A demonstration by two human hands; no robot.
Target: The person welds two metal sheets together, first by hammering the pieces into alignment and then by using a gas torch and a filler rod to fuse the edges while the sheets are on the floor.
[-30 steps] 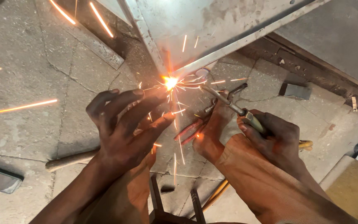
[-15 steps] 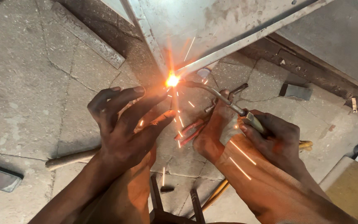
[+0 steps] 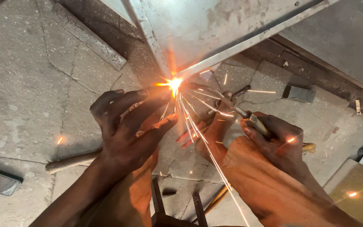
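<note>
arc: bright orange-white weld spark sits right at the lower corner of the grey sheet-metal frame, where its slanted edge bar meets the upright strip. Sparks spray down toward the camera.

right hand: the right hand is wrapped tight round the welding electrode holder. The thin rod runs up and to the left from the fist, so its long axis points straight at the corner.

left hand: the left hand is spread open, fingers apart, clamped on nothing. It's raised just below and left of the arc like a shield; can't tell if it touches the frame.

which is closer: the left fingertips are nearer the spark. The right fist is set back along the rod, lower right of the joint.

floor stuff: cracked grey concrete floor, with a pale wooden handle lying behind the left wrist and a small grey metal block near the frame's right edge.
</note>
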